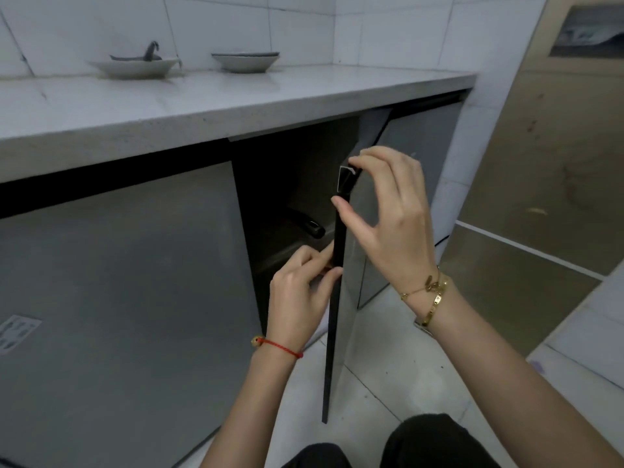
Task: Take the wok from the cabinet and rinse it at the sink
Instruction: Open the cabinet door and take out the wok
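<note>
The grey cabinet door [354,292] under the counter stands swung out toward me, edge-on. My right hand [385,217] grips its top corner, fingers over the upper edge and thumb on the black edge strip. Lower down, my left hand [300,295] pinches the same black edge. Inside the dark cabinet opening [287,184] a black handle [307,224] pokes out from the left; the pan it belongs to is hidden in shadow. No sink is in view.
A closed grey door [118,298] fills the left, with a sticker low on it. The white counter [202,103] above carries two shallow bowls [135,65] [244,60]. Tiled floor and a tan wall panel [557,146] lie to the right. My knees are at the bottom.
</note>
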